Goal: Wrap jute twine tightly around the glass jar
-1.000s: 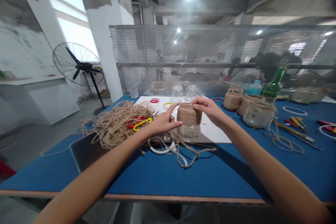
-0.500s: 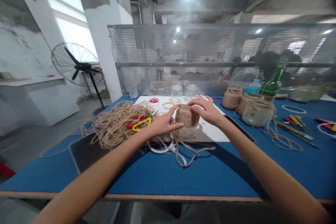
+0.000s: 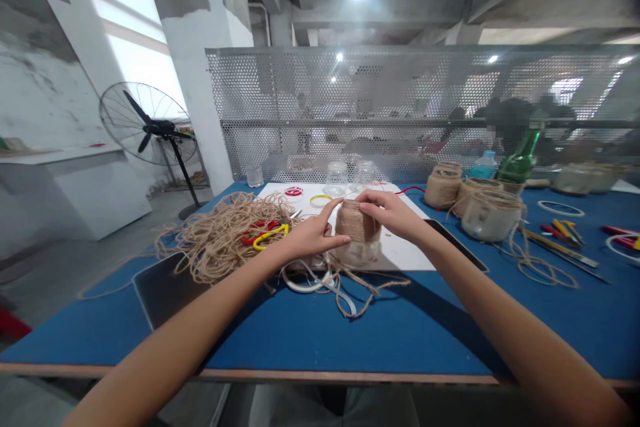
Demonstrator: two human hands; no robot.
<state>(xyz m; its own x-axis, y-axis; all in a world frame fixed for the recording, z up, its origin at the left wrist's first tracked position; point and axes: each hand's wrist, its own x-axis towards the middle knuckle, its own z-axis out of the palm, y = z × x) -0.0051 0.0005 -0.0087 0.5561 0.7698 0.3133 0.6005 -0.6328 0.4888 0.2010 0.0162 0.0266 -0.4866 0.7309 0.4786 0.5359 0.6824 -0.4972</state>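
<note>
The jute-wrapped glass jar (image 3: 356,230) was cradled between the left hand (image 3: 315,237) and the right hand (image 3: 393,213), both half-curled, with even pressure applied for a snug hold

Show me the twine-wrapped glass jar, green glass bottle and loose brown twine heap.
Twine-wrapped glass jar (image 3: 351,223): head view, on the twine wrapping.
Green glass bottle (image 3: 520,163): head view, on the body.
Loose brown twine heap (image 3: 213,243): head view, on the middle.

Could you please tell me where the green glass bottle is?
In the head view, the green glass bottle is on the right, behind the twine-wrapped jars, beside a plastic water bottle.
</note>
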